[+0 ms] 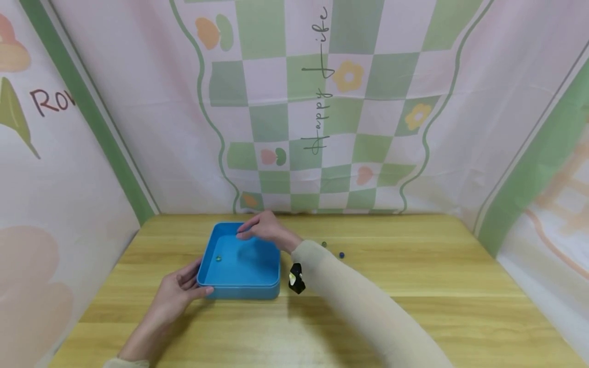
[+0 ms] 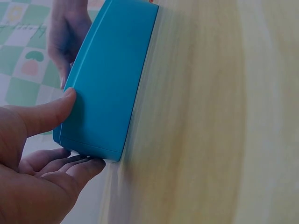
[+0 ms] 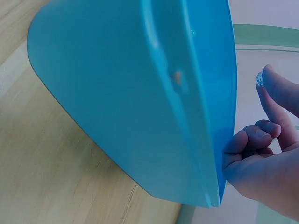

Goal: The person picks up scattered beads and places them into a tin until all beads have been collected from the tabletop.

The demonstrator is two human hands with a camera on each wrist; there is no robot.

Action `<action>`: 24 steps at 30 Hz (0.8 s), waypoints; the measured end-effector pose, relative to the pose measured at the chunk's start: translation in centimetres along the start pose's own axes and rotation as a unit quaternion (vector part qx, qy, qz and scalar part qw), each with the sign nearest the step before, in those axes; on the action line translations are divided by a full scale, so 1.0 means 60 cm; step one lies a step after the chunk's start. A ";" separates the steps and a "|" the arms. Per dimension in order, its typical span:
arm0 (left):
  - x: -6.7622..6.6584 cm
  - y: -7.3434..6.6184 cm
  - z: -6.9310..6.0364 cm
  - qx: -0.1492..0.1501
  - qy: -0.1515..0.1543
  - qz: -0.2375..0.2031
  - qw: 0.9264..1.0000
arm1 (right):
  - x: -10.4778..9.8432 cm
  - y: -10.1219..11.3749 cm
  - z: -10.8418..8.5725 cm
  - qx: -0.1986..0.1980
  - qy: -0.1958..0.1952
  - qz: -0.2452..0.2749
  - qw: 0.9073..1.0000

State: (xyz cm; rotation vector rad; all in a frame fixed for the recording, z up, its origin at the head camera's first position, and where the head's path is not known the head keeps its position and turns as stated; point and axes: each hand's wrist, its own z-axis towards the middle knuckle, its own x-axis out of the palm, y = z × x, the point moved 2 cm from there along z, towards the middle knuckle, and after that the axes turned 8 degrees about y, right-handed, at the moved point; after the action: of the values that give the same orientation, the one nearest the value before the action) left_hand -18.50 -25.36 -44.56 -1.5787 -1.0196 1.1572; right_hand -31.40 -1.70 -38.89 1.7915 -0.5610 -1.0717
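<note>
A shallow blue box (image 1: 244, 292) with an open top sits on the table. At its near left corner my left hand (image 1: 177, 291) grips it, the thumb on the front wall and the fingers along the left side. Inside the box lies one yellowish-green glass marble (image 1: 218, 258). Over the box's far part is my right hand (image 1: 264, 228). Between its thumb and index finger it pinches a clear glass marble (image 3: 260, 79), seen in the right wrist view; the other fingers are curled.
To the right of the box, a green marble (image 1: 324, 244) and a dark blue marble (image 1: 342, 255) lie on the wooden table (image 1: 414, 286), beyond my right forearm. A patterned cloth (image 1: 303, 117) hangs behind the table's far edge.
</note>
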 end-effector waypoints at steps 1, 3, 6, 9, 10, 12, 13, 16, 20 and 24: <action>0.000 -0.001 0.000 0.000 0.000 0.001 1.000 | 0.000 -0.001 0.001 0.001 -0.002 0.000 1.000; 0.000 -0.002 0.000 0.000 0.001 0.000 1.000 | 0.001 -0.001 0.003 0.003 -0.003 0.001 1.000; 0.001 -0.003 0.000 0.002 0.002 -0.001 1.000 | 0.003 -0.003 0.006 0.006 -0.002 0.005 1.000; 0.001 -0.004 0.000 0.001 0.002 -0.001 1.000 | 0.004 -0.005 0.008 0.012 -0.002 0.012 1.000; 0.001 -0.004 0.000 0.000 0.002 0.000 1.000 | 0.005 -0.006 0.008 0.013 -0.001 0.014 1.000; 0.001 -0.004 -0.001 -0.001 0.001 0.001 1.000 | 0.006 -0.006 0.009 0.016 -0.001 0.015 1.000; 0.001 -0.003 -0.001 -0.002 0.001 0.001 1.000 | 0.007 -0.007 0.010 0.019 -0.002 0.013 1.000; 0.002 -0.003 -0.001 -0.005 0.000 0.000 1.000 | 0.010 -0.009 0.012 0.029 -0.004 0.007 1.000; 0.002 -0.003 -0.001 -0.007 0.000 0.002 1.000 | 0.015 -0.012 0.014 0.046 -0.006 0.000 0.999; 0.003 -0.005 -0.002 -0.008 -0.002 0.004 1.000 | 0.019 -0.014 0.013 0.051 -0.008 -0.002 0.999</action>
State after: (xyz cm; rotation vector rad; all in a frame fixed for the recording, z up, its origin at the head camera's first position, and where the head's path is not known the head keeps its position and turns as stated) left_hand -18.37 -25.15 -44.31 -1.5956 -1.0291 1.1599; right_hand -31.55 -2.55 -40.26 1.8741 -0.6308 -1.0786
